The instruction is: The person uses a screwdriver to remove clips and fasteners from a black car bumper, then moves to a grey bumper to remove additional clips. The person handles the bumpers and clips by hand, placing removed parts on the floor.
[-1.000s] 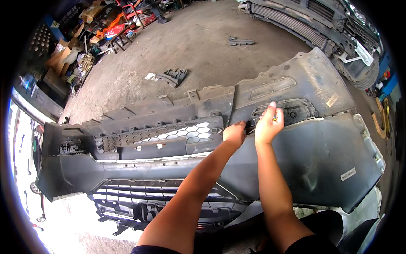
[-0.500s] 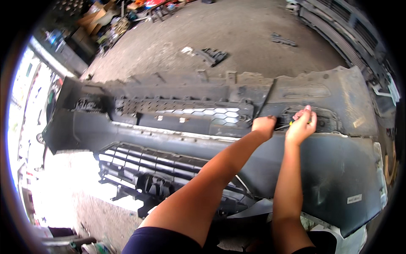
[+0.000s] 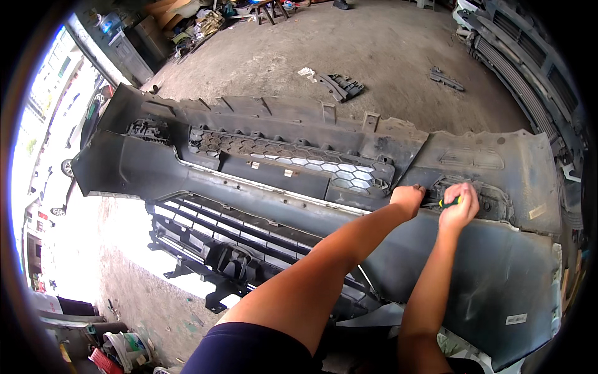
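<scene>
1. Right grip: fingers wrapped round a yellow-and-dark tool handle, working end hidden. It's at the black insert in the right end of the bumper.
2. Left grip: curled over the bumper by the insert's left edge, close to the tool. Can't tell if it pinches anything.
3. Bumper lies inner side up. Hex mesh sits in its middle; slatted black grille along its near side.
4. Risks, my read: tool skids under an angled push and jabs the left grip; too much leverage cracks the insert; bumper rocks if loaded at one end. Its support is mostly hidden.
5. Floor: scuffed, dusty. Dark bracket and smaller part lie beyond the bumper.
6. Room: stripped vehicle front beyond bumper's right end; white bucket nearside of its left end; bright opening to its left.
</scene>
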`<state>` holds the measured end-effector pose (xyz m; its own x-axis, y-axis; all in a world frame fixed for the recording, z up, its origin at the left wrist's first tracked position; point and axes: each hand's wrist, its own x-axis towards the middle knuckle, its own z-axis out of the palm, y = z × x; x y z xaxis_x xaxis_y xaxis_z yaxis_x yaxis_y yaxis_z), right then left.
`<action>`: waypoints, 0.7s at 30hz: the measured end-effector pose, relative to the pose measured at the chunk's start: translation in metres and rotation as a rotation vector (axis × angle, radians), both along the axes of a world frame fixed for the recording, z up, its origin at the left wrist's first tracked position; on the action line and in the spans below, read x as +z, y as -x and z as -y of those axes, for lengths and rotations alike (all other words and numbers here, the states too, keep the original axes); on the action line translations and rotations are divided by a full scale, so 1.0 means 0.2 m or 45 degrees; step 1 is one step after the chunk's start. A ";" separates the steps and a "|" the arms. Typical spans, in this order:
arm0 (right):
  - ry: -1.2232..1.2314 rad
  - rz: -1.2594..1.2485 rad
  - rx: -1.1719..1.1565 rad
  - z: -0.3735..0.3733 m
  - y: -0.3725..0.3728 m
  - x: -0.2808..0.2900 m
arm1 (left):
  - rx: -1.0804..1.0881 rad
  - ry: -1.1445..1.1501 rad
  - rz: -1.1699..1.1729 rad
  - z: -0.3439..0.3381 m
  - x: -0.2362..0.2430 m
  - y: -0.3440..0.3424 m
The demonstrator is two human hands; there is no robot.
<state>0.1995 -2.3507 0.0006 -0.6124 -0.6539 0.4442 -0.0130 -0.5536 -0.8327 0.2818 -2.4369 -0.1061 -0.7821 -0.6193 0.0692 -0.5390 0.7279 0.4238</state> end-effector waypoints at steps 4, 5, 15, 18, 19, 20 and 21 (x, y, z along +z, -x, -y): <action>-0.018 -0.104 -0.458 0.04 -0.03 0.01 | 0.010 -0.021 0.024 0.00 0.01 0.00; -0.002 0.118 -0.835 0.07 -0.05 0.02 | -0.018 -0.002 -0.002 0.00 0.01 0.00; -0.019 -0.082 -0.215 -0.01 0.15 -0.01 | 0.000 -0.018 0.004 0.00 0.01 0.01; -0.078 -0.023 -0.933 0.03 -0.01 0.03 | 0.005 -0.004 -0.009 0.00 -0.01 -0.01; -0.038 0.074 -0.931 0.02 -0.03 0.04 | 0.007 -0.012 0.000 0.00 0.01 0.00; 0.003 0.171 -0.928 0.01 -0.04 0.04 | 0.009 -0.019 0.011 0.00 0.02 -0.01; 0.016 0.201 -0.845 0.00 -0.02 0.01 | 0.023 0.001 0.009 0.00 0.02 -0.02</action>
